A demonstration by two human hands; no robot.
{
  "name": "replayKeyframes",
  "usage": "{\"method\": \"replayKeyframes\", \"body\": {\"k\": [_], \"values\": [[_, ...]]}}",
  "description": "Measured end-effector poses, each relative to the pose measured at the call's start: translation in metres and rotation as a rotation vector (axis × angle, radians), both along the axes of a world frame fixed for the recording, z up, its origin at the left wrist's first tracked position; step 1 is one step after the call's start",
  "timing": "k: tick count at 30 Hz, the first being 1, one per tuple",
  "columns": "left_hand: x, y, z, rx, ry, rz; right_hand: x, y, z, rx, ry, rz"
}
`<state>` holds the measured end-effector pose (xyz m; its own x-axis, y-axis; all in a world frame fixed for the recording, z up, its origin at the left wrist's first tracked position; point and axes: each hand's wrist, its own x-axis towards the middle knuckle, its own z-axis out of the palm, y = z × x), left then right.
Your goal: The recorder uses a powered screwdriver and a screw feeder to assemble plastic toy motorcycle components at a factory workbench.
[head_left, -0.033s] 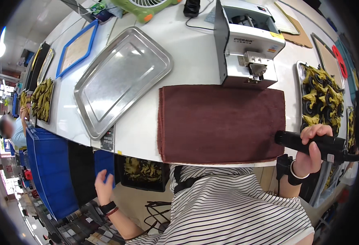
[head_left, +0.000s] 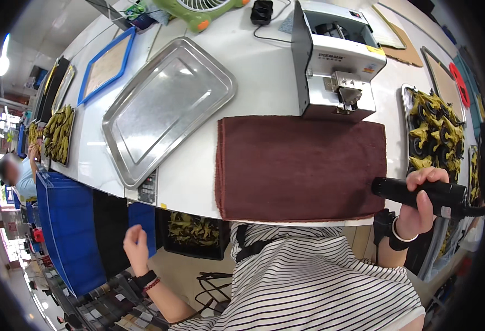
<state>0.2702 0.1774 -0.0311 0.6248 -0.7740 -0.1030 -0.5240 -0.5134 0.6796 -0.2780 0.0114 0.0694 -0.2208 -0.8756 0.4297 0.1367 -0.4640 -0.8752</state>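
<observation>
My right hand (head_left: 417,212) is wrapped round a black cylindrical corded tool (head_left: 399,190), whose exact kind I cannot make out. The tool's blunt end lies over the right edge of a folded brown cloth (head_left: 300,165) on the white table. My left hand (head_left: 136,248) hangs off the table's front edge, its fingers curled in and no object showing in them. Near it are a blue-and-black fabric cover (head_left: 69,234) and a black bin (head_left: 193,251) holding yellow-green pieces.
Behind the cloth stands a grey-white bench machine (head_left: 339,71). A metal tray (head_left: 171,105) lies at left centre, near a blue-framed board (head_left: 107,66) and a green fan (head_left: 198,11). Yellow-and-black parts (head_left: 435,129) fill a tray at right. Another person (head_left: 19,174) works at far left.
My left hand has shifted slightly left and its fingers have drawn together. The right hand keeps its hold on the black tool. The whole view has moved very slightly.
</observation>
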Motion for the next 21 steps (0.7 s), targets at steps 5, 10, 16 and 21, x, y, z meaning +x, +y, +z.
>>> {"method": "replayKeyframes", "body": {"k": [5,10,16,21], "values": [[-0.030,-0.112,0.040,-0.457,0.212,0.134,0.012,-0.008,-0.001,-0.070,0.232,-0.176],[0.017,-0.164,0.039,-0.213,0.682,0.002,0.008,-0.004,0.002,-0.022,0.217,-0.201],[0.002,-0.164,0.081,-0.465,0.748,0.052,-0.012,0.015,-0.010,-0.028,0.061,-0.192],[0.011,-0.129,0.085,-0.611,0.839,-0.124,-0.024,0.021,-0.020,-0.049,0.099,-0.250]]}}
